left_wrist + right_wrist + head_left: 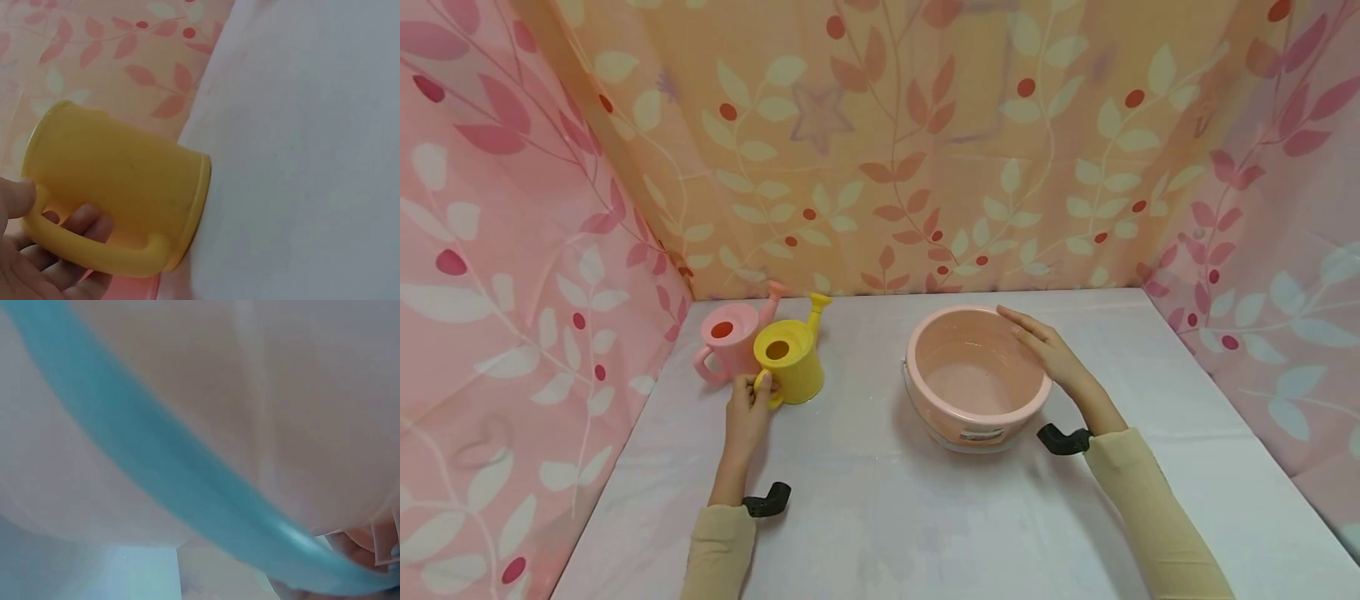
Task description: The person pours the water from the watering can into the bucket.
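Note:
My left hand (748,417) grips the handle of a yellow watering can (796,367), which stands upright with its spout pointing away to the right. In the left wrist view, fingers pass through the handle behind the yellow can (125,181) and the thumb lies by its top. A pink watering can (733,337) stands close beside it on the left, partly hidden. My right hand (1052,354) rests against the right rim of a pink bucket (925,392), its fingers extended along it. In the right wrist view, the bucket's bluish handle (156,447) crosses its side.
Both cans and the bucket are on a table covered with a white cloth (857,500). Leaf-patterned curtains (880,150) enclose the back and both sides. Black wrist cameras (767,500) sit at both sleeves.

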Demonstrator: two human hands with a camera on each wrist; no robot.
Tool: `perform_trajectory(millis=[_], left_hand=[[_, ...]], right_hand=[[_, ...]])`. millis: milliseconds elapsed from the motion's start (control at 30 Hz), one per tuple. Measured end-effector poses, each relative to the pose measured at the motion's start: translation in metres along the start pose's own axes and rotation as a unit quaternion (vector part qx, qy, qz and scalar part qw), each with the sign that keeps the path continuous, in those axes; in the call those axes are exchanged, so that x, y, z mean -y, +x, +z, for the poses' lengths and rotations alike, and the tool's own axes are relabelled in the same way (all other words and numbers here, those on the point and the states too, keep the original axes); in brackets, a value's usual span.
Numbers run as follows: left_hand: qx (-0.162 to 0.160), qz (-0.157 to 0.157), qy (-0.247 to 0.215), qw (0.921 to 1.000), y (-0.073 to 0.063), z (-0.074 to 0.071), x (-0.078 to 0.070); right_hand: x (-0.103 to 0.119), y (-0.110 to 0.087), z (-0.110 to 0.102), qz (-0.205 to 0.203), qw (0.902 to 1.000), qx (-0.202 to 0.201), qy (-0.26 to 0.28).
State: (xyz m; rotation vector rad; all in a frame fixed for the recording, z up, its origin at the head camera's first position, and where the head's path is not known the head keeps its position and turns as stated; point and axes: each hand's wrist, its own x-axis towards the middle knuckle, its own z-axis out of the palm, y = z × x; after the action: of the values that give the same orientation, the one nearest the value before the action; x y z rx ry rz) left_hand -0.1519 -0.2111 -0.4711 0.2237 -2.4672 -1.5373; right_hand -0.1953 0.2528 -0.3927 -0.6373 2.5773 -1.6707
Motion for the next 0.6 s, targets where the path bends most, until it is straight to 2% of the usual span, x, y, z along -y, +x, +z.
perform_trajectory(millis=[167,333,467,600], left_hand=[[0.027,-0.017,0.016,0.9993,0.001,-0.007,-0.004],[0.043,-0.031,0.048,0.9974,0.000,-0.014,-0.010],[0.045,-0.014,0.072,0.9963,0.000,-0.018,-0.013],[0.046,0.010,0.085,0.9953,0.001,-0.021,-0.015]], right_hand=[[0.000,0.000,-0.002,0.010,0.9998,0.014,-0.014],[0.000,0.001,-0.005,0.034,0.9987,0.038,-0.004],[-0.002,0.001,-0.009,0.060,0.9966,0.053,0.018],[-0.005,0.001,-0.012,0.059,0.9959,0.066,0.019]])
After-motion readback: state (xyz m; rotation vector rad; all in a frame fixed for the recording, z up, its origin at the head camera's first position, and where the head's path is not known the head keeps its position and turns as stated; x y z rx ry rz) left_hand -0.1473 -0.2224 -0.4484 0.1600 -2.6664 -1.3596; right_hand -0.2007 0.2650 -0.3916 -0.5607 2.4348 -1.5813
